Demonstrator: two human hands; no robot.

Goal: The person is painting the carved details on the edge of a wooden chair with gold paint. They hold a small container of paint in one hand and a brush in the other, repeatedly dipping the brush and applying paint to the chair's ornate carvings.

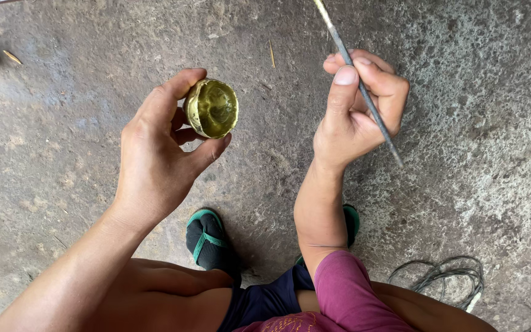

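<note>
Left hand (155,154) clamps small round brass-coloured metal cup (211,109) between thumb and fingertips, hollow tilted toward camera, likely for inspection. Right hand (357,104), at cup's 3 o'clock and well apart, pinches thin grey metal rod (364,92) pen-style, one end slanting down toward 5 o'clock. Rough concrete floor (462,154) beneath; coiled grey wire (447,276) at 5 o'clock.

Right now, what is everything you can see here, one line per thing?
Brass cup: one, greenish gold, pinched in the left hand.
Thin rod: one, dark grey, gripped in the right hand, slanting up past the top edge.
Wire coil: one, grey, on the floor at lower right.
Straw bits: a few, tan, on the floor near the top.
Concrete floor: grey, mottled, under everything.
Sandals: two, black and green, on the feet.
Left hand: one.
Right hand: one.
</note>
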